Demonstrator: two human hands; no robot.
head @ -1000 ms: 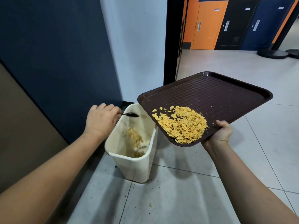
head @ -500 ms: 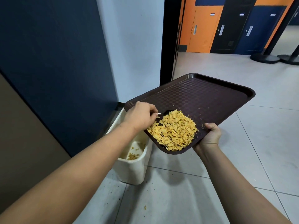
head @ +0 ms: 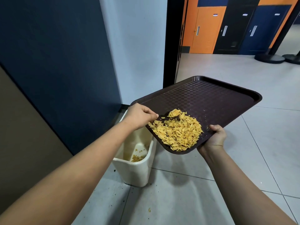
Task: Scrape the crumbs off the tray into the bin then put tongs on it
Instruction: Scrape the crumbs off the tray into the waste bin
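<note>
Your right hand (head: 214,138) holds the tilted brown tray (head: 219,101) over the bin (head: 138,171); your left hand (head: 139,116) works a dark scraper (head: 164,118) into the crumbs (head: 178,132).

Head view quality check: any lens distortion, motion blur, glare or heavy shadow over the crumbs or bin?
Head view: wide-angle bowing bends the wall edges and stretches both forearms; the pile of yellow crumbs on the dark brown plastic tray is sharp, with no motion blur; soft shadow falls inside the cream plastic bin; there is mild sheen on the grey floor tiles, nothing blown out.
</note>
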